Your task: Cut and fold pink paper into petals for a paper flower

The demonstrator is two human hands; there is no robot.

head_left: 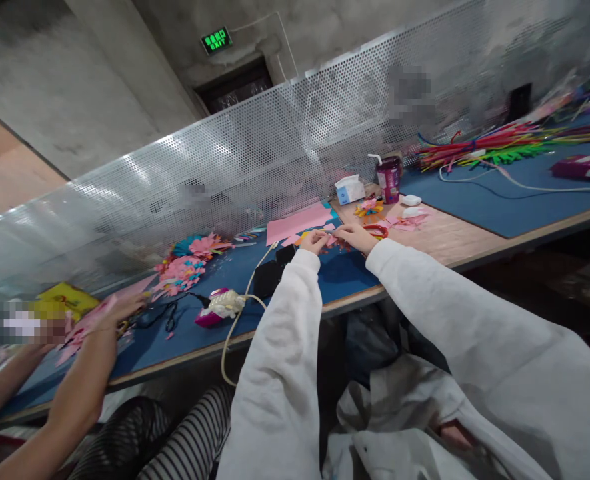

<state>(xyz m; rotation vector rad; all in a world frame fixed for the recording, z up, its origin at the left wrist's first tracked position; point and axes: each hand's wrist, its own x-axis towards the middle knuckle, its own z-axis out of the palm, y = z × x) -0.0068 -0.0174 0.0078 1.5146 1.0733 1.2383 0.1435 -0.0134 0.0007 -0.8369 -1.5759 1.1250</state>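
Both my arms in white sleeves reach out over the blue mat (345, 275). My left hand (315, 241) and my right hand (355, 235) meet close together, fingers curled on a small pink paper piece (331, 239) between them. A larger pink paper sheet (297, 222) lies just beyond my left hand. Red-handled scissors (376, 231) rest right beside my right hand.
Another person's bare arms (82, 373) work on pink paper at the left. A glue gun (219, 307) with its cord, paper flowers (187, 263), a tissue box (349, 190), a cup with a straw (389, 179) and coloured sticks (505, 143) sit along the table before a perforated metal screen (255, 153).
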